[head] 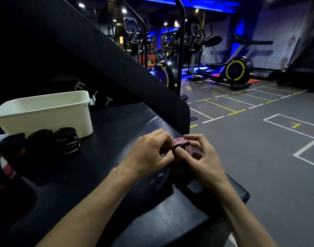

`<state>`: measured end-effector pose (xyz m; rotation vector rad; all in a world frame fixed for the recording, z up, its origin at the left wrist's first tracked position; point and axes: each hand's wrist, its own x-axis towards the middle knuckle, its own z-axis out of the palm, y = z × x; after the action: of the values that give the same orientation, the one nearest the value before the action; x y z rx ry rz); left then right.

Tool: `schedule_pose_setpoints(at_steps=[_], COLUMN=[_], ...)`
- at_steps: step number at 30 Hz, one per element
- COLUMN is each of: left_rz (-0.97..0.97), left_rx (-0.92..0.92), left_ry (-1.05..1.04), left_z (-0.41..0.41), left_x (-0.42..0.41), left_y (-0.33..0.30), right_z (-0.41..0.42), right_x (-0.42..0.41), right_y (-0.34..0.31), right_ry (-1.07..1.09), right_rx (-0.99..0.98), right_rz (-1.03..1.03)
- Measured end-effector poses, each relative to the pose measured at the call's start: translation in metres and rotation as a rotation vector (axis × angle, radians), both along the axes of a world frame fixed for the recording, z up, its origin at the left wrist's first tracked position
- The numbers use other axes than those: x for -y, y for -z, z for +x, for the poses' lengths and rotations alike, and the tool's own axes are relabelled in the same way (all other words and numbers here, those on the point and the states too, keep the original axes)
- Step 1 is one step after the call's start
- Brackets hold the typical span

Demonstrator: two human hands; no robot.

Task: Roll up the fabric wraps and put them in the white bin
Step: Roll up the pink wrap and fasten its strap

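Note:
Both hands meet over a pink fabric wrap with black trim point(181, 142) near the right edge of the black padded bench point(106, 175). My left hand point(151, 154) pinches the wrap's left side with curled fingers. My right hand point(200, 155) grips its right side, thumb on the black strap. The lower part of the wrap is hidden under my hands. The white bin point(45, 113) stands at the back left of the bench. Three rolled black wraps point(40, 141) sit in a row just in front of the bin, the right one with white stripes.
A red, white and dark fabric piece point(1, 166) lies at the left edge. A black slanted panel point(99, 56) rises behind the bench. Grey gym floor with painted lines point(259, 139) lies to the right, with elliptical trainers point(236, 68) farther back.

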<state>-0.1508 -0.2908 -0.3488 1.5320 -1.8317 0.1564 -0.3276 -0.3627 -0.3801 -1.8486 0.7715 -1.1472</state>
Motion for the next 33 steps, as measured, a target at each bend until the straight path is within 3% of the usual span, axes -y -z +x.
schedule_pose_setpoints(at_steps=[10,22,33], left_rz=[-0.002,-0.044,-0.024], left_rx=[-0.036,-0.277,-0.355], left_ry=[0.035,0.060,0.099], left_z=[-0.005,0.000,-0.004], left_x=[0.002,0.006,0.009], left_y=[0.004,0.012,0.012], right_z=[-0.006,0.012,0.009], right_x=[0.003,-0.001,0.010], right_y=[-0.008,-0.001,0.009], right_ry=[-0.078,0.110,-0.038], right_rx=[0.100,0.050,0.142], right_rz=[0.208,0.029,0.310])
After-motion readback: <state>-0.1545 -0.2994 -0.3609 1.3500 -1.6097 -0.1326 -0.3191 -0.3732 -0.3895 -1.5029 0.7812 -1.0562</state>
